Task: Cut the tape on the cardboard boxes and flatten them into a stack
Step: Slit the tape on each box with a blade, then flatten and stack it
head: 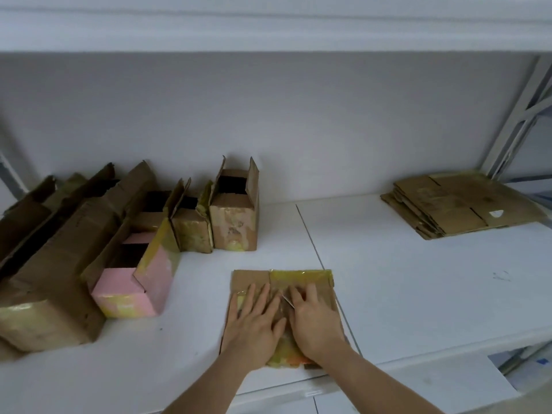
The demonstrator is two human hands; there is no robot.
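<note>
A flattened box [282, 306] is pressed down on the white shelf [418, 279] by both hands.

The left hand [254, 321] and right hand [313, 318] are laid flat, fingers straight, nothing gripped; a thin blade-like sliver between them cannot be identified. Open boxes [125, 249] are stood at the left; a flattened stack [460, 204] is seen far right.

A white shelf surface [403, 279] with a thin dark seam line sits before a pale grey wall [298, 121]. A flattened brown cardboard box [322, 289] is streaked with glossy yellow tape [298, 276], with an orange patch at its near edge. One pink box with yellowed tape patches [131, 289] stands among plain brown open boxes [233, 225], their interiors dark. A brown flattened stack [460, 203] bears a small white label.
</note>
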